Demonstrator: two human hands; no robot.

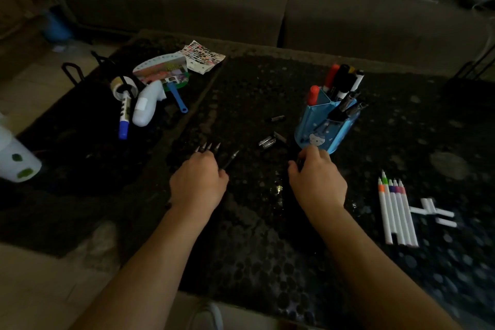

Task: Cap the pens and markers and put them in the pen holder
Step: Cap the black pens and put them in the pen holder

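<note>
Dark table (267, 262) bears pen holder (321, 128), white markers (397, 211), loose caps (267, 140), uncapped pens (209, 148)

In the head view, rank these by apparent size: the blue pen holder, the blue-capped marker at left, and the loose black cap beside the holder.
Largest: blue pen holder.
Next: blue-capped marker, similarly long but far narrower.
Smallest: loose black cap, clearly.

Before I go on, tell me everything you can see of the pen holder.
The pen holder is a blue, see-through plastic pot with angular compartments, white dots and a cartoon figure on its front. It stands upright on the dark table, right of centre. Capped markers in red and black and several dark pens stick out of its top. The right hand is just at its base; whether it touches is unclear.
</note>
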